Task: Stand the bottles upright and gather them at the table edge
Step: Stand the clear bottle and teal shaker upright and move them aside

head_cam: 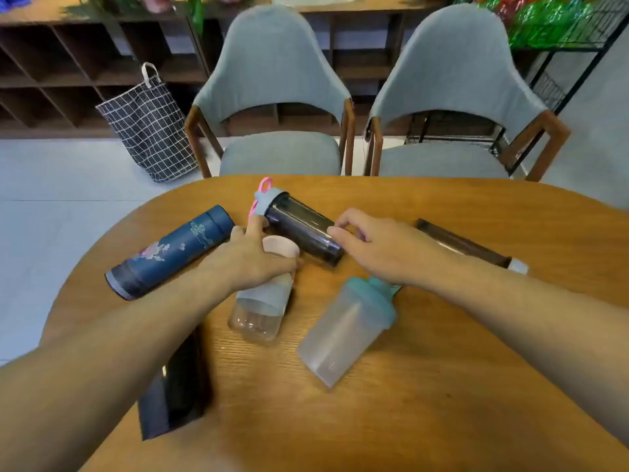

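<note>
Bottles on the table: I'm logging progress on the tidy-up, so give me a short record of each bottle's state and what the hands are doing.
surface: round wooden table
blue flask: lying on its side, left of the hands
dark bottle with pink loop: lying down, fingers of both hands at it
clear bottle with pink cap: lying under the left hand
frosted shaker with teal lid: lying down, untouched
brown slim bottle: lying beyond the right hand
upright bottles: none
</note>
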### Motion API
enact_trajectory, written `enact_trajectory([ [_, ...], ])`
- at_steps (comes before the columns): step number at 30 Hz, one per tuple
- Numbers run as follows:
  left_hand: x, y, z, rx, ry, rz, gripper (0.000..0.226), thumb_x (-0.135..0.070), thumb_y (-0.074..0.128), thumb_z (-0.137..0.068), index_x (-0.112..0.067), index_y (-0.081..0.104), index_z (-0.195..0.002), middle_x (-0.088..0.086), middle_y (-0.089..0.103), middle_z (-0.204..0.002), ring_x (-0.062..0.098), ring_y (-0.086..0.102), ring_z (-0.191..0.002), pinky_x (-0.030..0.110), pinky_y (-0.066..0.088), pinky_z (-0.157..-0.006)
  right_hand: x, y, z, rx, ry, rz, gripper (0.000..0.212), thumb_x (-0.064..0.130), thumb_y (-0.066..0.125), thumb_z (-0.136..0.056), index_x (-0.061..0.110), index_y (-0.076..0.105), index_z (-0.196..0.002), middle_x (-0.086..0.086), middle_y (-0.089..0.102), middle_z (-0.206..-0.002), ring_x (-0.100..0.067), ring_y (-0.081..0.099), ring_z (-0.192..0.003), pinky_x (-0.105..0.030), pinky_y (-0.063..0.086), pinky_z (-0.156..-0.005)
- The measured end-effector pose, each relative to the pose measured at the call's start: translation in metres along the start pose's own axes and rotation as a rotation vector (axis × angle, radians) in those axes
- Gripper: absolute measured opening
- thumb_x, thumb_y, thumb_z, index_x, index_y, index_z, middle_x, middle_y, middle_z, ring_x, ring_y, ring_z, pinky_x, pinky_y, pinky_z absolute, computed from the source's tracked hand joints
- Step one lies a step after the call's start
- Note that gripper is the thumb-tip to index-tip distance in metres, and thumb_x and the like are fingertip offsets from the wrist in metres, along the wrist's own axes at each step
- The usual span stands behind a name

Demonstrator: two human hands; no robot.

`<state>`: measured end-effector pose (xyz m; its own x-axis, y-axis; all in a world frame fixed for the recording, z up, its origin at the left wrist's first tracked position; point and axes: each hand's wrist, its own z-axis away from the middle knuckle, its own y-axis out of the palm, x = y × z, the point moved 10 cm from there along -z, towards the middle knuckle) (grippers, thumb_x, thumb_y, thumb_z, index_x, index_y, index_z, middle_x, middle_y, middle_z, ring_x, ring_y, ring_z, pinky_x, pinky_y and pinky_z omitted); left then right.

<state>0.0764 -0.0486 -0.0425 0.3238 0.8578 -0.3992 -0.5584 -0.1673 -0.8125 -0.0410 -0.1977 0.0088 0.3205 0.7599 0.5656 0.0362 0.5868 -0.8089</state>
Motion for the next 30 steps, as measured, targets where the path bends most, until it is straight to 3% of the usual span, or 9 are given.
enact_trajectory([
  [6,0.018,0.033,-0.015,0.034,-0.046,-0.226,0.121,-0.070,0.074,-0.066,-0.031,0.001,-0.154,0.013,0.061,-0.125,0.035,0.060,-0.113,0.044,0.046,-0.098,-0.017,0.031,-0.007,-0.071,-0.079,0.195,0.037,0.057,0.032,-0.099,0.032,0.058,-0.105,0.009,0.059,-0.070,-0.008,0.056,-0.064,-0.028,0.035,-0.052],
  [9,0.025,0.039,-0.020,-0.031,-0.046,-0.258,0.123,-0.068,0.077,-0.065,-0.032,-0.001,-0.154,0.011,0.064,-0.121,0.034,0.063,-0.105,0.041,0.049,-0.094,-0.021,0.034,-0.004,-0.121,-0.108,0.280,0.038,0.057,0.031,-0.099,0.032,0.059,-0.104,0.010,0.063,-0.076,-0.008,0.058,-0.068,-0.028,0.037,-0.052],
  [13,0.031,0.037,-0.011,-0.129,-0.044,-0.111,0.114,-0.054,0.079,-0.067,-0.028,0.007,-0.150,0.011,0.063,-0.108,0.032,0.065,-0.091,0.039,0.052,-0.080,-0.020,0.037,0.011,-0.178,-0.105,0.351,0.037,0.058,0.032,-0.098,0.032,0.057,-0.105,0.010,0.060,-0.081,-0.009,0.058,-0.071,-0.029,0.041,-0.054],
  [15,0.035,0.037,0.000,-0.145,-0.046,0.015,0.110,-0.050,0.080,-0.068,-0.029,0.007,-0.148,0.013,0.059,-0.112,0.029,0.064,-0.085,0.039,0.053,-0.068,-0.018,0.035,0.022,-0.213,-0.091,0.363,0.037,0.059,0.033,-0.097,0.031,0.057,-0.105,0.009,0.058,-0.084,-0.012,0.057,-0.073,-0.032,0.045,-0.057],
  [17,0.037,0.038,0.014,-0.161,-0.021,0.108,0.110,-0.049,0.081,-0.069,-0.030,0.008,-0.148,0.013,0.057,-0.117,0.028,0.063,-0.085,0.043,0.056,-0.069,-0.016,0.034,0.035,-0.241,-0.065,0.360,0.037,0.059,0.034,-0.097,0.031,0.055,-0.108,0.009,0.056,-0.082,-0.014,0.058,-0.072,-0.034,0.048,-0.058],
  [20,0.032,0.037,0.036,-0.212,0.065,0.137,0.110,-0.044,0.083,-0.070,-0.027,0.009,-0.151,0.012,0.061,-0.117,0.031,0.063,-0.095,0.045,0.053,-0.084,-0.018,0.035,0.056,-0.241,0.020,0.390,0.041,0.060,0.032,-0.097,0.030,0.047,-0.121,0.007,0.056,-0.076,-0.016,0.057,-0.069,-0.033,0.039,-0.053],
  [23,0.026,0.035,0.056,-0.242,0.119,0.155,0.113,-0.042,0.084,-0.068,-0.024,0.010,-0.151,0.010,0.063,-0.116,0.031,0.064,-0.100,0.046,0.052,-0.090,-0.018,0.033,0.074,-0.251,0.143,0.424,0.061,0.068,0.026,-0.093,0.029,0.041,-0.137,-0.006,0.066,-0.102,-0.030,0.063,-0.093,-0.037,0.045,-0.066],
  [26,0.024,0.031,0.073,-0.279,0.148,0.168,0.108,-0.044,0.084,-0.065,-0.022,0.019,-0.148,0.005,0.062,-0.117,0.026,0.063,-0.099,0.041,0.052,-0.087,-0.024,0.037,0.082,-0.205,0.310,0.545,0.084,0.081,0.021,-0.084,0.023,0.043,-0.142,-0.011,0.062,-0.127,-0.033,0.063,-0.107,-0.040,0.049,-0.081],
  [30,0.021,0.024,0.087,-0.305,0.202,0.176,0.095,-0.043,0.082,-0.068,-0.020,0.027,-0.143,0.002,0.061,-0.110,0.021,0.061,-0.093,0.033,0.046,-0.075,-0.039,0.051,0.089,-0.004,0.576,0.574,0.101,0.088,0.022,-0.076,0.018,0.043,-0.146,-0.014,0.059,-0.133,-0.032,0.067,-0.107,-0.042,0.052,-0.093],
])
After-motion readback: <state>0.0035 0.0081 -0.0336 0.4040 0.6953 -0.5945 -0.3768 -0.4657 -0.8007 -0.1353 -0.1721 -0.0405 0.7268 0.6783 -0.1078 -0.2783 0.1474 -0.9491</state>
